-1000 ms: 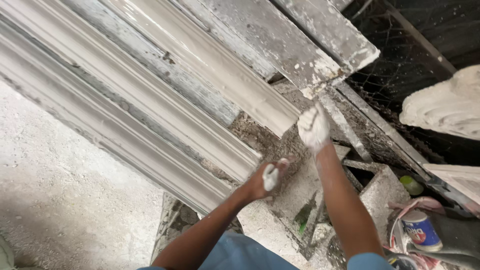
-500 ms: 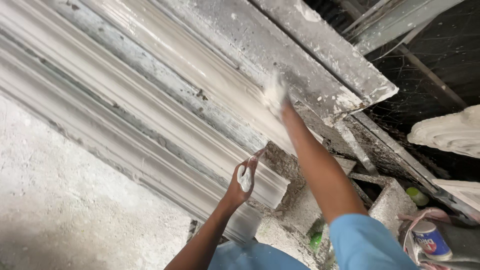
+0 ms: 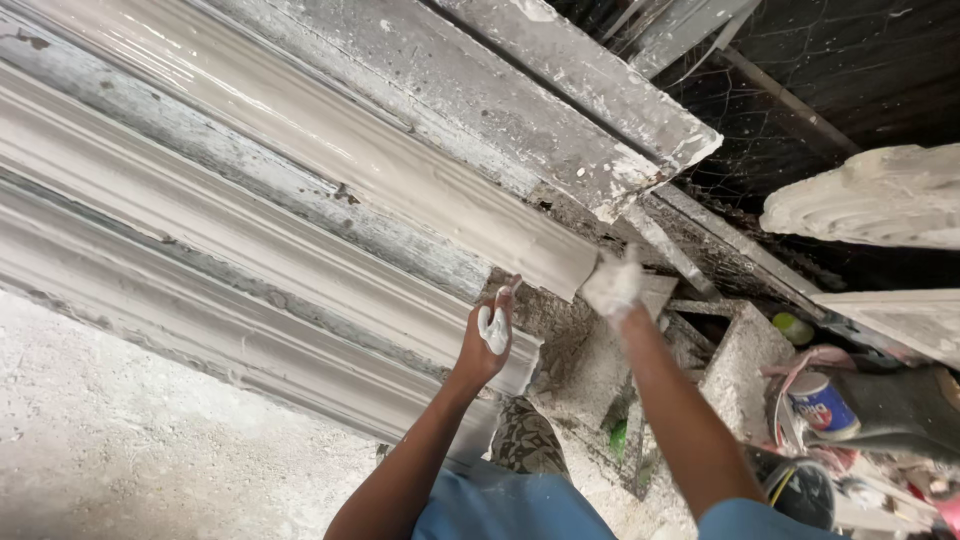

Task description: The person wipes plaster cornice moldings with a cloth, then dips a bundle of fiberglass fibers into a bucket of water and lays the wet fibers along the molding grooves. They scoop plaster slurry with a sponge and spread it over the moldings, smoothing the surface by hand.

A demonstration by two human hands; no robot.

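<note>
A long grey moulded strip (image 3: pixel 330 150), wet and glossy, runs diagonally from the upper left down to its cut end at centre. My right hand (image 3: pixel 612 283), coated in white plaster, presses against that lower end. My left hand (image 3: pixel 490 335) hovers just below the strip, fingers curled around a small lump of white plaster (image 3: pixel 493 328). A second ribbed moulding (image 3: pixel 200 290) lies parallel beneath the first. Both arms reach up from the bottom edge, with blue sleeves showing.
A plaster-crusted wooden plank (image 3: pixel 580 90) lies above the strip. A rough concrete floor (image 3: pixel 120 450) fills the lower left. At right are a white ornate plaster piece (image 3: pixel 870 200), a small tin can (image 3: pixel 822 405), a concrete block (image 3: pixel 740 360) and rubble.
My right hand slid up along the wet strip, then came back down to its lower end. My left hand stayed below with the plaster lump. The view shifted slightly.
</note>
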